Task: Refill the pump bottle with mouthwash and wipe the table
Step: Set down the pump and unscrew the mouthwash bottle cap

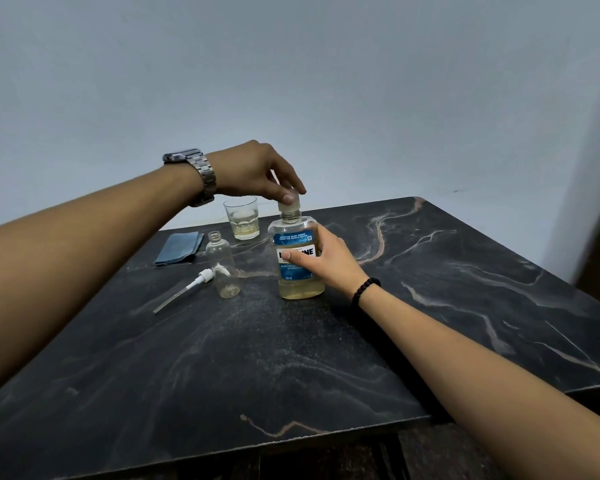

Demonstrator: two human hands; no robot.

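A clear mouthwash bottle [297,282] with a blue label and pale yellow liquid stands upright on the black marble table [326,358]. My right hand [329,261] grips its body from the right. From above, my left hand [260,171] pinches the bottle's clear cap [290,199]. Just to the left stands a small clear pump bottle [222,268], uncapped and nearly empty. Its white pump head with dip tube [187,287] lies flat on the table beside it.
A glass tumbler [242,220] with a little yellowish liquid stands behind the bottles. A folded blue cloth [180,247] lies at the table's far left edge. A pale wall rises behind the table.
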